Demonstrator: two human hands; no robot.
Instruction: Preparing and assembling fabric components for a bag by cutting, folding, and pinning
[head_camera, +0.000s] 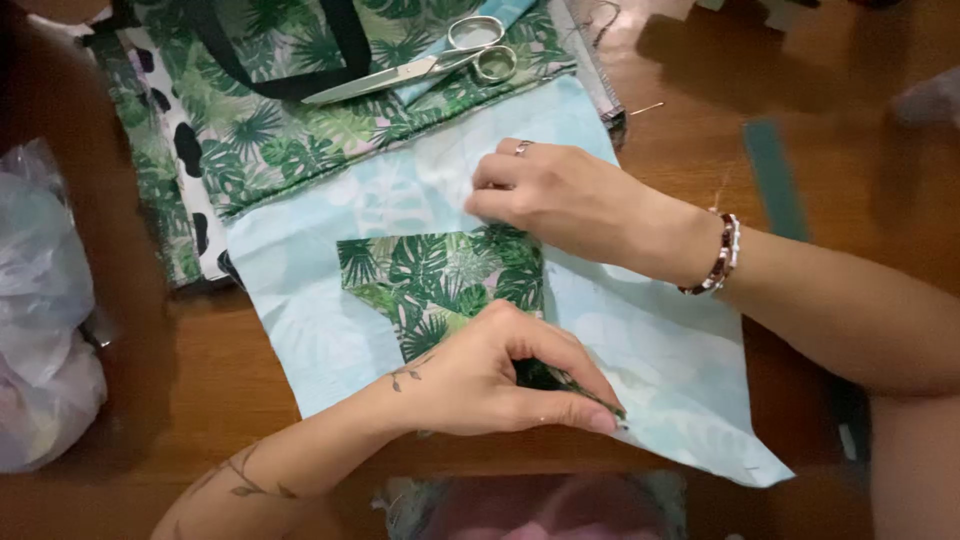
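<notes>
— Small green leaf-print cotton patch (440, 285), flat on pale blue square fabric panel (660, 360) mid-table. Soft, light, prone to shifting.

— Left hand (490, 375) pinching its lower corner; right hand (555, 195), fingers curled, pressing the top edge (best held at edges).

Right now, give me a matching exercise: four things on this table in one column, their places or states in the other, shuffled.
Things:
1. scissors
2. green leaf-print patch
3. left hand
4. clear plastic bag

Places or states:
A. at the table's left edge
B. pinching the patch's lower edge
C. lying on the leaf-print fabric at the top
D. on the pale blue fabric

Pairs: 1-C, 2-D, 3-B, 4-A
</notes>
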